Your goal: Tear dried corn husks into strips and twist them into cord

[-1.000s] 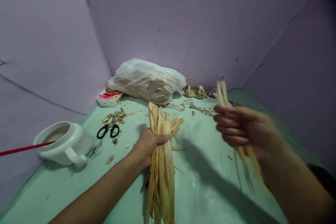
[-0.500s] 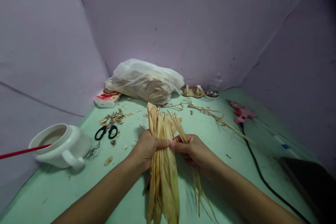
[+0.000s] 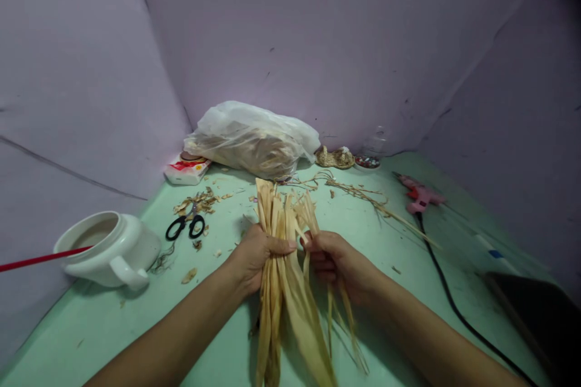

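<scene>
A bundle of dried corn husks (image 3: 272, 314) stands lengthwise in front of me, its cut ends pointing away. My left hand (image 3: 256, 257) is closed around the bundle, thumb across the top. Close beside it, my right hand (image 3: 333, 257) is closed on several narrow husk strips (image 3: 348, 308), which hang below the palm and stick up above the fingers. One pale strip bends between the two hands. A broad husk (image 3: 306, 326) at the bundle's right side slants toward the lower right.
Black-handled scissors (image 3: 185, 227) lie among husk scraps (image 3: 200, 201) at left, near a white ceramic pot (image 3: 131, 248) with a red stick. A plastic bag (image 3: 254, 139) stands by the wall. At right are a pink glue gun (image 3: 422, 195), its black cord (image 3: 447, 290) and a dark flat object (image 3: 526, 314).
A strip at the bundle's right has parted from it toward my right hand. The broad husk's lower end has swung right. My left hand keeps its grip.
</scene>
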Action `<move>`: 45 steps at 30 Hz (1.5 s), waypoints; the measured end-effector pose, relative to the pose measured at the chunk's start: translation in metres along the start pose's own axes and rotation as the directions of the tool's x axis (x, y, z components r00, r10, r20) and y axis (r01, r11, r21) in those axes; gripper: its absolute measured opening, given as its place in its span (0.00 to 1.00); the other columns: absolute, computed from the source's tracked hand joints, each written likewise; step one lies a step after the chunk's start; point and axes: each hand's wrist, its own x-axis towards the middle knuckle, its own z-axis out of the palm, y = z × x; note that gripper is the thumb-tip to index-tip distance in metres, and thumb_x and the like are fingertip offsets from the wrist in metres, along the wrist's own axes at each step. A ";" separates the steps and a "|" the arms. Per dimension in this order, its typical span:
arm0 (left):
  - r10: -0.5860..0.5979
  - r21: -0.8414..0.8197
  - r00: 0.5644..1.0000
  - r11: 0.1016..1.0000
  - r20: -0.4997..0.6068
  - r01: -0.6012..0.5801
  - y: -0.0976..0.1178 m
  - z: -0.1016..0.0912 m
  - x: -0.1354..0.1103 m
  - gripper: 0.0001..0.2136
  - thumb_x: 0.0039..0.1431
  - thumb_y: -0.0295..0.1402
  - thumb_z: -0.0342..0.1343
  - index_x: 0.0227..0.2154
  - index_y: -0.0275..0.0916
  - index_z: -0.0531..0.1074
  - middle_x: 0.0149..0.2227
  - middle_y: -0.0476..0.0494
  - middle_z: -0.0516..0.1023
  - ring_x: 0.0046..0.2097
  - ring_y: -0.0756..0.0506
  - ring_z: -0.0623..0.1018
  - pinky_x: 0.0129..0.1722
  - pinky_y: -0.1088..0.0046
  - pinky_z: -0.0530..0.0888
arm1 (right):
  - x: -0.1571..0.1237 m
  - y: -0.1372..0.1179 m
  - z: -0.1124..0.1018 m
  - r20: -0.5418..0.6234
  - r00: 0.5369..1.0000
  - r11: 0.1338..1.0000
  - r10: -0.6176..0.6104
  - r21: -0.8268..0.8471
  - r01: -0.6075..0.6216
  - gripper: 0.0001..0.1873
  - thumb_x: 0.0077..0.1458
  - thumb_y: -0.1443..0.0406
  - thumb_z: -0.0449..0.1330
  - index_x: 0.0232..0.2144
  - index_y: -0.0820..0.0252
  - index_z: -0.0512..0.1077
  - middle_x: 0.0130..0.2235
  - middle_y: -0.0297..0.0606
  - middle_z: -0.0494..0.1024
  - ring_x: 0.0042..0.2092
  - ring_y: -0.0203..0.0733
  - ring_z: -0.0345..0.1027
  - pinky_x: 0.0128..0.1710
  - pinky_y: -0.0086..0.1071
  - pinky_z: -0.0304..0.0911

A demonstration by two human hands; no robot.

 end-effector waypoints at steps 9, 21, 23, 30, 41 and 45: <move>0.027 0.009 0.994 1.000 -0.102 -0.026 0.005 -0.007 0.006 0.18 0.32 0.18 0.60 0.33 0.28 0.72 0.24 0.40 0.75 0.25 0.44 0.75 0.29 0.63 0.74 | -0.028 -0.059 -0.013 -0.059 0.996 0.993 -0.065 0.091 0.070 0.03 0.39 0.67 0.52 0.21 0.58 0.59 0.15 0.27 0.57 0.14 0.27 0.43 0.14 0.25 0.51; 0.031 0.036 0.994 0.999 -0.100 -0.028 0.004 -0.001 0.002 0.18 0.32 0.22 0.63 0.32 0.28 0.73 0.22 0.42 0.75 0.23 0.46 0.74 0.25 0.69 0.71 | -0.022 -0.032 -0.004 -0.047 0.997 0.977 -0.057 -0.206 0.046 0.15 0.39 0.61 0.63 0.22 0.58 0.58 0.15 0.20 0.45 0.16 0.23 0.30 0.13 0.21 0.28; 0.043 0.016 0.997 0.999 -0.069 -0.042 0.004 0.001 0.001 0.19 0.30 0.23 0.64 0.32 0.28 0.73 0.24 0.41 0.76 0.24 0.46 0.74 0.28 0.68 0.72 | -0.010 -0.012 0.007 -0.058 0.998 0.954 -0.027 -0.299 0.008 0.15 0.39 0.60 0.63 0.21 0.59 0.59 0.13 0.20 0.46 0.15 0.23 0.33 0.12 0.22 0.30; 0.092 0.059 0.996 0.994 -0.004 -0.091 0.000 0.002 -0.002 0.22 0.26 0.23 0.65 0.33 0.28 0.72 0.29 0.37 0.77 0.31 0.40 0.76 0.35 0.61 0.72 | -0.003 0.002 0.010 -0.101 0.992 0.951 -0.075 -0.307 0.041 0.13 0.37 0.63 0.62 0.18 0.60 0.59 0.13 0.21 0.49 0.14 0.23 0.38 0.13 0.22 0.32; 0.029 0.013 0.994 0.999 0.104 -0.031 -0.001 -0.003 -0.002 0.21 0.27 0.23 0.65 0.32 0.29 0.72 0.28 0.37 0.77 0.30 0.42 0.76 0.33 0.65 0.72 | 0.000 0.000 0.003 0.069 0.991 0.994 0.112 0.009 -0.113 0.15 0.31 0.69 0.60 0.20 0.59 0.54 0.14 0.19 0.46 0.16 0.21 0.31 0.14 0.20 0.26; 0.023 0.018 0.994 1.000 0.110 -0.026 0.002 -0.004 -0.001 0.19 0.27 0.22 0.65 0.31 0.28 0.73 0.26 0.38 0.77 0.27 0.44 0.75 0.29 0.69 0.72 | 0.000 -0.003 -0.002 0.096 0.990 0.994 0.107 -0.004 -0.107 0.16 0.33 0.68 0.63 0.20 0.60 0.56 0.15 0.19 0.46 0.16 0.21 0.32 0.13 0.19 0.28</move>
